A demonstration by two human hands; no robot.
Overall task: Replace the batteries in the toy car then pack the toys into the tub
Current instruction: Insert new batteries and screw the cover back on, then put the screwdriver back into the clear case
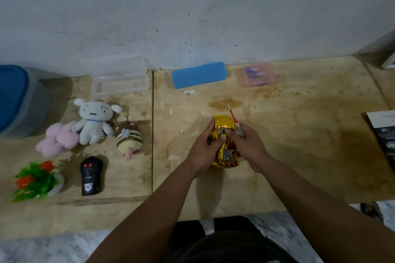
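Holding the gold toy car [224, 141] roof-up between both hands near the middle of the table [299, 145], you've got its long axis running near-to-far; your left hand [205, 147] curls round its left side and your right hand [245, 145] grips the right side with the red screwdriver [236, 123] pinched alongside, tip pointing far. Both hands are equally on it, so flipping it belly-up looks like the next thing, since I'd guess the battery hatch is underneath (can't see it from here). Count-wise: one car, one screwdriver, three plushies [94, 123], one black remote [90, 175] and one fake plant [36, 179] off to the left, one blue-lidded tub [19, 100] at far left, plus clear [119, 82], blue [199, 77] and pink [258, 76] cases along the far wall.
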